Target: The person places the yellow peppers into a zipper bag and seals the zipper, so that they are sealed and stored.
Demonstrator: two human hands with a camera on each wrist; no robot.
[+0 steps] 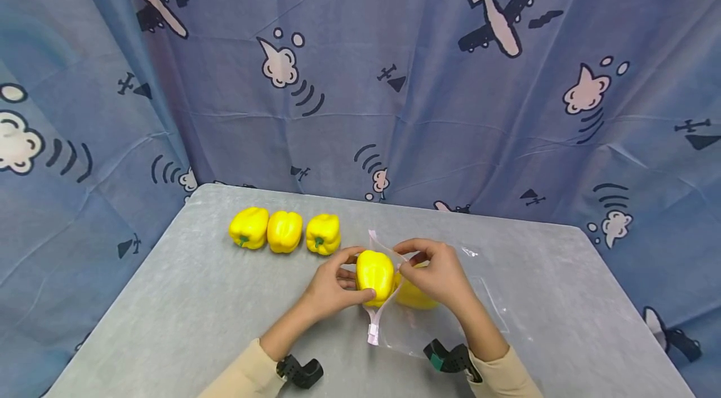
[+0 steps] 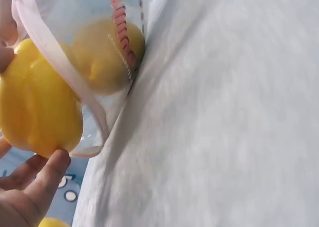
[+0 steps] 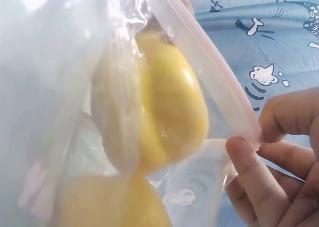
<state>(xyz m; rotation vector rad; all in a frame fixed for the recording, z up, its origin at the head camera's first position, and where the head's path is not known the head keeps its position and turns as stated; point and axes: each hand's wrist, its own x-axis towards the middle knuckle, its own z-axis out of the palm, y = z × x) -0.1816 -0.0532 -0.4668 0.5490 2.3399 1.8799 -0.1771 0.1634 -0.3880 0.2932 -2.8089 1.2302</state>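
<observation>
My left hand (image 1: 332,285) grips a yellow bell pepper (image 1: 375,276) at the mouth of a clear zip bag (image 1: 405,329). Thumb and fingers lie on opposite sides of that pepper. My right hand (image 1: 436,270) pinches the bag's edge near the pinkish zip strip (image 3: 219,77), and the mouth gapes. Another yellow pepper (image 1: 415,295) lies inside the bag, seen through the plastic, partly behind the right hand. In the left wrist view the held pepper (image 2: 40,100) overlaps the zip band, with the bagged pepper (image 2: 107,57) beyond it.
Three more yellow peppers stand in a row at the back left of the grey table (image 1: 186,310): a left one (image 1: 249,228), a middle one (image 1: 285,231) and a right one (image 1: 323,234). A blue patterned curtain (image 1: 349,72) hangs behind the table. Each wrist wears a black device.
</observation>
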